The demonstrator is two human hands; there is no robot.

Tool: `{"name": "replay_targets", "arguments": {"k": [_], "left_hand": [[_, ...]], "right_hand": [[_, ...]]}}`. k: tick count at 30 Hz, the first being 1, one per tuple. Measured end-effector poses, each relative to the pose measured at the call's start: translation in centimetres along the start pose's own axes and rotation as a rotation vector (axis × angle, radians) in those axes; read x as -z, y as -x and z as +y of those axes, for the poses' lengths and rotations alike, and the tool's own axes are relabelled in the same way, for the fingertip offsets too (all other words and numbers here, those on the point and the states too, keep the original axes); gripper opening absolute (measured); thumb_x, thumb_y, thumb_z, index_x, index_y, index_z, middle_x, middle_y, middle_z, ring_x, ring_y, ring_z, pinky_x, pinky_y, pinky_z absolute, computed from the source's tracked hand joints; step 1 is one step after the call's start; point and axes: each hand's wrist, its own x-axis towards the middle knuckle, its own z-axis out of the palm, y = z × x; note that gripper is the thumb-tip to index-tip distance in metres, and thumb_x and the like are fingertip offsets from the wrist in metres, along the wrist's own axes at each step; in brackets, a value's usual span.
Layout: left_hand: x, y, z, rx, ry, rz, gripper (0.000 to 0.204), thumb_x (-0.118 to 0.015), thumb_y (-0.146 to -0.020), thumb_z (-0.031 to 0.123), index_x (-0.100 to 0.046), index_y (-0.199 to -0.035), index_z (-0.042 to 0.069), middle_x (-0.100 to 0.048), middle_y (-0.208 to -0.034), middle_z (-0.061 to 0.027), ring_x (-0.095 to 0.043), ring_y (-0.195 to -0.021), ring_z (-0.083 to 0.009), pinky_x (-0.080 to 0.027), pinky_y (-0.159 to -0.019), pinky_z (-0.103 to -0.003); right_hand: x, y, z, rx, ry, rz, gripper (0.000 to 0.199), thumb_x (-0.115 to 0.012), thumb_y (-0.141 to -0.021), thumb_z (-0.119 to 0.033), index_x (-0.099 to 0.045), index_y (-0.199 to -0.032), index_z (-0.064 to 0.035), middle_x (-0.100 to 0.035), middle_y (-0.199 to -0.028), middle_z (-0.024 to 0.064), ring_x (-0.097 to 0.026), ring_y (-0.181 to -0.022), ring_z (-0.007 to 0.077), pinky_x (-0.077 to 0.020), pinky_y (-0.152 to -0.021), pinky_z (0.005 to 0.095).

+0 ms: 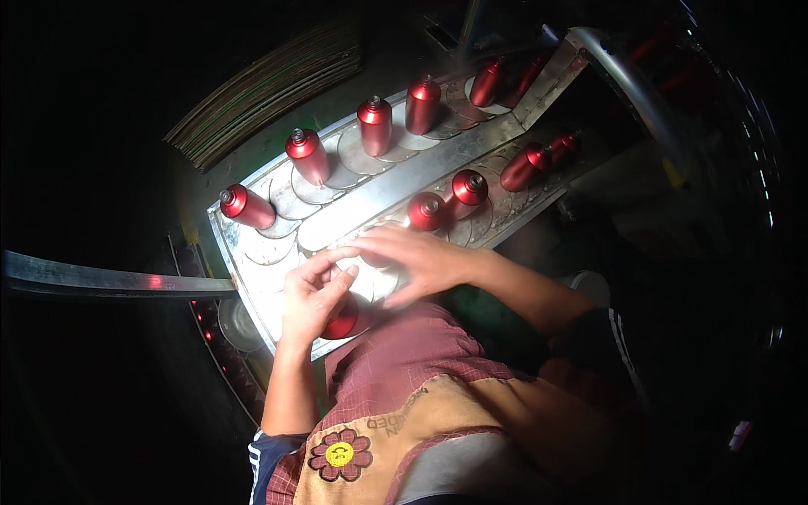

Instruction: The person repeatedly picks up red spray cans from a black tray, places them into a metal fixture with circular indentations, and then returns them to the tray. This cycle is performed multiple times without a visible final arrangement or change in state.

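Note:
My left hand [313,296] is at the near left end of a metal conveyor. Its fingers are curled, with the thumb close to the index finger; I cannot make out what is between them. A red metallic bottle [341,325] shows partly beneath that hand. My right hand [419,259], slightly blurred, is stretched across toward the left one, its fingers out and the thumb apart. Just beyond it stands a red bottle [427,212], with another red bottle [468,190] to its right. Glare washes out the surface around the fingertips.
Overlapping round metal plates [364,155] carry a far row of red bottles [308,156]. A metal strip [412,177] separates the rows. A curved metal rail [118,278] reaches in from the left. Stacked flat sheets [265,93] lie behind; a curved metal guard [619,71] stands far right.

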Motion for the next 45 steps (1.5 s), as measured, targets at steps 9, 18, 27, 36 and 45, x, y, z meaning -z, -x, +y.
{"name": "replay_targets", "arguments": {"k": [9,18,27,36,45], "left_hand": [[-5.4,-8.0,7.3,-0.599,-0.271,0.104,0.028,-0.064,-0.091,0.009,-0.066,-0.117,0.000,-0.063,-0.114,-0.0054,-0.056,-0.103,-0.0133,-0.043,-0.089,-0.026],[-1.0,3.0,-4.7,0.025,-0.051,0.784,0.015,-0.062,-0.095,0.008,-0.067,-0.105,-0.002,-0.067,-0.091,-0.0063,-0.061,-0.079,-0.0096,-0.045,-0.066,-0.020],[-4.6,22.8,-8.9,0.359,-0.317,1.061,0.023,-0.068,-0.091,0.011,-0.069,-0.113,0.004,-0.065,-0.113,-0.0101,-0.061,-0.094,-0.0194,-0.051,-0.075,-0.030],[-8.9,30.5,-8.5,0.532,-0.412,1.121,0.026,-0.062,-0.095,0.023,-0.069,-0.110,0.002,-0.069,-0.098,-0.0064,-0.061,-0.086,-0.0160,-0.050,-0.079,-0.030],[-1.2,43.1,-14.3,0.316,0.071,1.280,0.022,-0.063,-0.093,0.017,-0.069,-0.110,0.004,-0.071,-0.095,-0.0025,-0.061,-0.079,-0.0067,-0.047,-0.066,-0.020]], "right_hand": [[3.4,-0.3,1.9,-0.236,-0.374,0.327,0.091,-0.087,-0.061,-0.021,-0.038,-0.136,-0.0081,-0.053,-0.126,0.0159,-0.056,-0.115,0.0274,-0.0458,-0.100,0.0365],[20.1,2.5,23.8,-0.315,0.054,0.983,0.088,-0.086,-0.059,-0.017,-0.042,-0.134,-0.0061,-0.057,-0.122,0.0163,-0.056,-0.115,0.0287,-0.0457,-0.100,0.0384],[17.9,-3.9,38.9,-0.951,0.182,0.786,0.089,-0.087,-0.059,-0.021,-0.036,-0.130,-0.0076,-0.053,-0.129,0.0234,-0.055,-0.117,0.0429,-0.0483,-0.099,0.0468],[20.1,-4.7,37.4,-0.894,0.300,0.897,0.085,-0.083,-0.068,-0.028,-0.043,-0.137,0.0026,-0.049,-0.136,0.0268,-0.049,-0.125,0.0403,-0.0422,-0.106,0.0433],[5.0,-0.2,10.3,-0.060,-0.403,0.932,0.030,-0.059,-0.093,0.002,-0.056,-0.122,-0.0024,-0.060,-0.106,0.0057,-0.061,-0.088,0.0121,-0.0559,-0.071,0.0253]]}}
